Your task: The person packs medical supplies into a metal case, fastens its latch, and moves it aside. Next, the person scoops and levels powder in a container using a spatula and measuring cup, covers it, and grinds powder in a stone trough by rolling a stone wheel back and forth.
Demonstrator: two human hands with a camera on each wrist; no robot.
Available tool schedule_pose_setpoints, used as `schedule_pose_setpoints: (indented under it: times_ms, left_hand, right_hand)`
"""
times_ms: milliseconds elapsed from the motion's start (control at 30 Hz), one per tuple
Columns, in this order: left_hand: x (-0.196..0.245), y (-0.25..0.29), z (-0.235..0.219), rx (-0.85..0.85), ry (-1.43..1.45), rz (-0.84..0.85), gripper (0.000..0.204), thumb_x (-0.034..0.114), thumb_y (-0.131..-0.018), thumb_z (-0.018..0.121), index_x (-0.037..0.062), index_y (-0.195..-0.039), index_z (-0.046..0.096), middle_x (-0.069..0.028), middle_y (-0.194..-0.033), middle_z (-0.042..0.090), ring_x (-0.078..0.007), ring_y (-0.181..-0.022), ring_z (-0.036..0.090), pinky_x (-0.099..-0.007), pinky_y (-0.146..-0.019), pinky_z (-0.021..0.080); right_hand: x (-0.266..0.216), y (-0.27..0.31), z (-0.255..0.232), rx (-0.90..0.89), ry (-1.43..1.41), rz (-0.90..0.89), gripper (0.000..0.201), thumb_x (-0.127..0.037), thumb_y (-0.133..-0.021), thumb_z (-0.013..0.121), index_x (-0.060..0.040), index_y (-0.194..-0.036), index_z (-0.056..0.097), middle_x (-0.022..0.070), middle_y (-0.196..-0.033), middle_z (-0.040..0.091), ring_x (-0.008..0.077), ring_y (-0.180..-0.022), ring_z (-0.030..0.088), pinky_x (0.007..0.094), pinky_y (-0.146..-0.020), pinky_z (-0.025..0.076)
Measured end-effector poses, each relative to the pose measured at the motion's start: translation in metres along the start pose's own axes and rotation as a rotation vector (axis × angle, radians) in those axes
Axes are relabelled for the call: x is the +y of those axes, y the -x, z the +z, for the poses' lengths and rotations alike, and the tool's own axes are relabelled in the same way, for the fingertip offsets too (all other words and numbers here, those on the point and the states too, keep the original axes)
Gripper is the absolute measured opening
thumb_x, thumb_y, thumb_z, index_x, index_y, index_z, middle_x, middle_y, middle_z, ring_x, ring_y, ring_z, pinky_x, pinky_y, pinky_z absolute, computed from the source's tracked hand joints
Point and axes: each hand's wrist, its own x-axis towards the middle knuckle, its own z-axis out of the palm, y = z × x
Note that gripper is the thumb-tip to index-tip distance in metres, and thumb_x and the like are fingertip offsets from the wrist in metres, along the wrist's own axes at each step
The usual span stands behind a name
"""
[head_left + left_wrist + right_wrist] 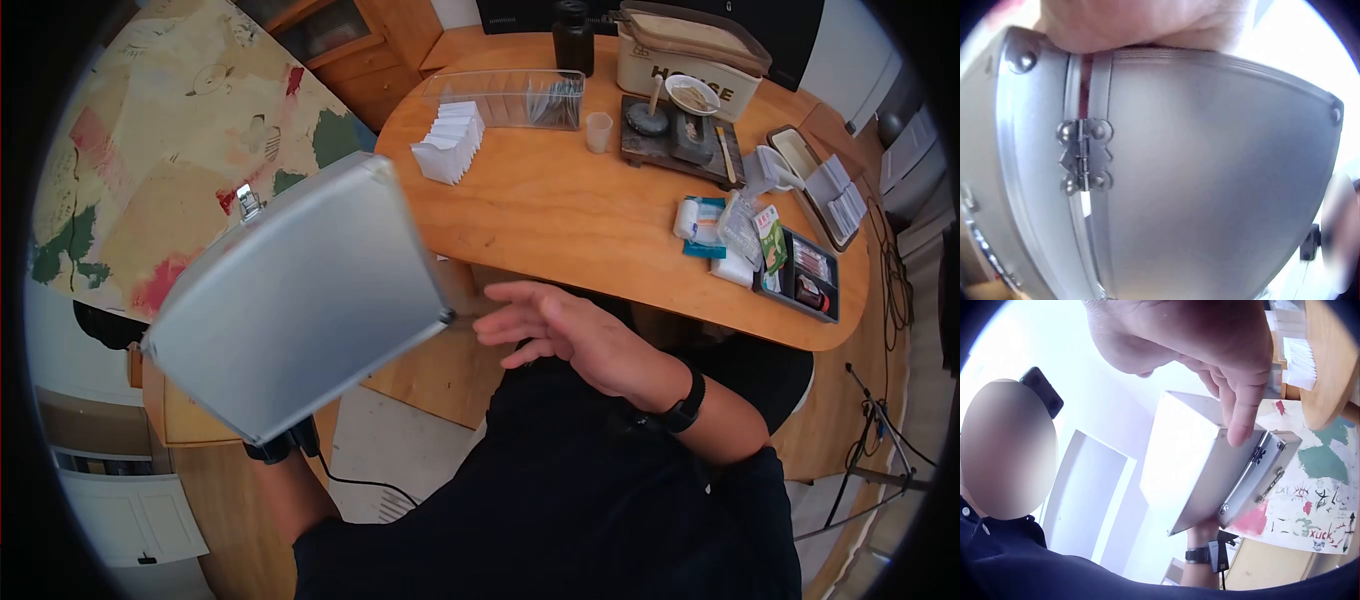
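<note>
Left grip: left hand (1141, 25) supports silver, metal-edged case (310, 300); finger curl hidden, cannot tell
Right grip: right hand (575, 340) open, empty, fingers apart
Case: raised, tilted, near left
Far left: multicoloured patterned surface (180, 130)
Far right: rounded wooden table (560, 220)

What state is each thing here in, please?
Silver case: held up, tilted; full closure unclear.
Left hand: gripping the case.
Right hand: open, empty.
Black bottle: upright.
Small cup: upright.
White bowl: upright, holding something.
Clear organizer: open-topped, partly filled.
Dark tray: holding items.
</note>
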Motion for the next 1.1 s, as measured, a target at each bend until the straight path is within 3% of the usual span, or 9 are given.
schedule_pose_setpoints:
  times_ms: [167,267,400,467,533,733,933,1033,1100]
  left_hand:
    - [-0.032,-0.032,0.042,0.321,0.296,-0.245,0.036,0.035,-0.100,0.052,0.0051,-0.117,0.060,-0.0130,-0.120,0.065,-0.0286,-0.116,0.060,-0.0525,-0.112,0.036]
    - [-0.072,-0.046,0.067,0.250,0.329,-0.386,0.046,0.039,-0.099,0.055,0.0030,-0.127,0.057,-0.0140,-0.125,0.062,-0.0335,-0.112,0.061,-0.0535,-0.096,0.051]
    - [-0.100,-0.053,0.070,-0.043,0.229,-0.517,0.045,0.038,-0.098,0.057,0.0056,-0.130,0.057,-0.0141,-0.127,0.062,-0.0310,-0.116,0.060,-0.0527,-0.096,0.051]
    - [-0.130,-0.065,0.048,0.036,0.218,-0.571,0.045,0.038,-0.098,0.057,0.0055,-0.130,0.057,-0.0138,-0.127,0.062,-0.0305,-0.117,0.059,-0.0519,-0.098,0.050]
    - [-0.139,-0.074,0.038,0.086,0.202,-0.630,0.045,0.038,-0.098,0.057,0.0054,-0.130,0.057,-0.0135,-0.128,0.062,-0.0299,-0.117,0.059,-0.0512,-0.099,0.049]
    - [-0.137,-0.061,0.036,0.077,0.208,-0.586,0.047,0.038,-0.098,0.057,0.0054,-0.132,0.056,-0.0125,-0.132,0.060,-0.0292,-0.120,0.056,-0.0496,-0.103,0.046]
    - [-0.130,-0.049,0.029,0.168,0.125,-0.456,0.048,0.039,-0.098,0.057,0.0054,-0.133,0.054,-0.0121,-0.133,0.059,-0.0289,-0.122,0.055,-0.0486,-0.105,0.045]
    - [-0.077,-0.046,0.058,0.308,0.197,-0.331,0.054,0.042,-0.097,0.058,0.0043,-0.135,0.051,-0.0147,-0.132,0.058,-0.0298,-0.119,0.057,-0.0483,-0.099,0.050]
    - [-0.028,-0.040,0.031,0.135,0.122,-0.234,0.054,0.042,-0.097,0.058,0.0034,-0.135,0.050,-0.0154,-0.131,0.058,-0.0293,-0.117,0.058,-0.0468,-0.097,0.051]
  right_hand:
    - [0.023,-0.010,-0.020,0.050,0.327,0.120,0.059,-0.032,-0.099,0.058,0.0047,-0.142,0.042,0.0212,-0.136,0.053,0.0288,-0.124,0.055,0.0376,-0.101,0.048]
    - [0.049,-0.035,-0.033,0.067,0.495,0.175,0.066,-0.034,-0.095,0.064,0.0061,-0.141,0.041,0.0240,-0.139,0.051,0.0311,-0.126,0.054,0.0382,-0.104,0.046]
    - [0.072,-0.056,-0.034,0.035,0.650,0.168,0.073,-0.028,-0.096,0.063,0.0078,-0.148,0.027,0.0257,-0.146,0.043,0.0335,-0.133,0.048,0.0391,-0.108,0.043]
    - [0.075,-0.068,-0.033,-0.024,0.602,0.152,0.074,-0.025,-0.095,0.063,0.0095,-0.148,0.024,0.0295,-0.149,0.037,0.0361,-0.132,0.049,0.0388,-0.109,0.041]
    - [0.083,-0.076,-0.032,0.009,0.670,0.058,0.065,-0.028,-0.087,0.067,0.0111,-0.132,0.041,0.0299,-0.124,0.056,0.0402,-0.119,0.056,0.0406,-0.099,0.046]
    - [0.081,-0.080,-0.028,0.022,0.888,0.187,0.075,-0.030,-0.087,0.068,0.0131,-0.139,0.034,0.0300,-0.115,0.057,0.0405,-0.112,0.057,0.0428,-0.094,0.049]
    - [0.081,-0.070,-0.032,0.036,0.783,0.032,0.073,-0.028,-0.087,0.068,0.0111,-0.140,0.035,0.0290,-0.115,0.058,0.0400,-0.106,0.059,0.0419,-0.092,0.049]
    - [0.046,-0.052,-0.024,-0.015,0.665,0.049,0.069,-0.025,-0.088,0.068,0.0096,-0.140,0.038,0.0244,-0.116,0.059,0.0343,-0.108,0.060,0.0395,-0.093,0.049]
    - [0.035,-0.045,-0.030,-0.029,0.637,0.009,0.065,-0.023,-0.089,0.067,0.0083,-0.139,0.041,0.0212,-0.117,0.059,0.0301,-0.110,0.060,0.0380,-0.094,0.049]
